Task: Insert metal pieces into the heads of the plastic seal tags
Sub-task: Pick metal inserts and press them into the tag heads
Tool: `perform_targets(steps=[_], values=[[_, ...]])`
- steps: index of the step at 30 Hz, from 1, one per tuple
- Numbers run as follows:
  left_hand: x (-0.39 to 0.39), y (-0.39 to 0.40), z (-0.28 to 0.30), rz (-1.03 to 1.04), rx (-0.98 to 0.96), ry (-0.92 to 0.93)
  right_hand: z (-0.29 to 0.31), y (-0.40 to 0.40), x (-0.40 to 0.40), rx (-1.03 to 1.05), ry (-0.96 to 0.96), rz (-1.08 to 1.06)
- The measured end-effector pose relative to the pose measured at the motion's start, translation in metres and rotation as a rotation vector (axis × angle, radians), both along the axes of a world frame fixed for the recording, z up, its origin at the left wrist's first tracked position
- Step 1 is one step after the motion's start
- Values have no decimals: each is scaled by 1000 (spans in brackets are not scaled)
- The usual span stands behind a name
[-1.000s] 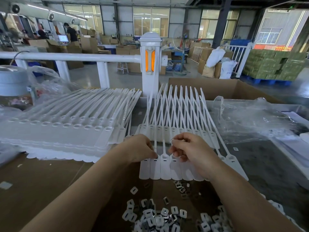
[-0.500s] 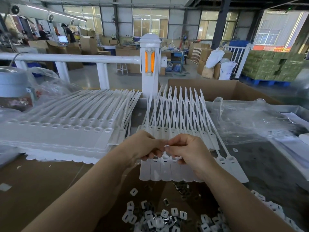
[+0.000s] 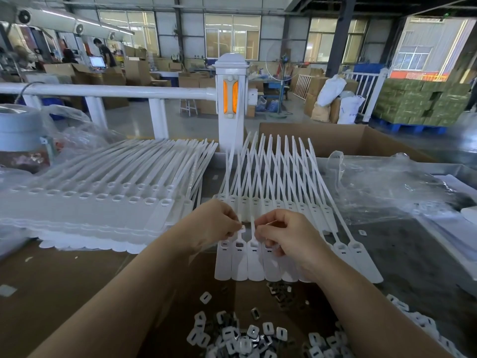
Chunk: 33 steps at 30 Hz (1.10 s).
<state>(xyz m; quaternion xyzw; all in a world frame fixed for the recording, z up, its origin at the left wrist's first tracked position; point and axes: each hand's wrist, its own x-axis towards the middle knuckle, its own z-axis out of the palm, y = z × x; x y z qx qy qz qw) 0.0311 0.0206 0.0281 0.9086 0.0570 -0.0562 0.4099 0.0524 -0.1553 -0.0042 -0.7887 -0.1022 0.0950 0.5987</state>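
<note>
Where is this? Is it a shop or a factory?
Most likely a factory or packing workshop. Rows of white plastic seal tags lie on the bench beside a heap of small metal pieces, and behind them stand many cardboard boxes and stacked green cartons on pallets.

hands [image 3: 254, 233] drawn slightly apart, left now pinching a small white piece [image 3: 242, 226]

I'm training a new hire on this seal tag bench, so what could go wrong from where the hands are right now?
1. The left hand pinches a small piece above the near row of seal tags; if it slips, it could drop among the straps.
2. The right hand hides several tag heads, so an unfilled head might be skipped.
3. The forearms hang over the loose metal pieces and could scatter them.
</note>
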Motion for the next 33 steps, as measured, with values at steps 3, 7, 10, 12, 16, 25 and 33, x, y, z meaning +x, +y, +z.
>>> perform_targets(steps=[3, 7, 10, 12, 16, 25, 33], values=[[0, 2, -2, -52, 142, 39, -1, 1, 1, -1, 23, 8], [2, 1, -5, -78, 234, 58, -1, 1, 2, -5, 27, 19], [2, 2, -6, -65, 243, 54, -1, 2, 2, -6, 28, 22], [2, 2, -7, -51, 245, 50, -1, 2, 2, -4, 32, 21], [0, 1, -7, -32, 237, 56, -1, 2, 1, -6, 34, 21], [-1, -2, -3, -33, 183, 103, 0, 2, 0, -18, 26, 26], [0, -3, -6, -24, 240, 83, 0, 3, 0, -31, 17, 26]])
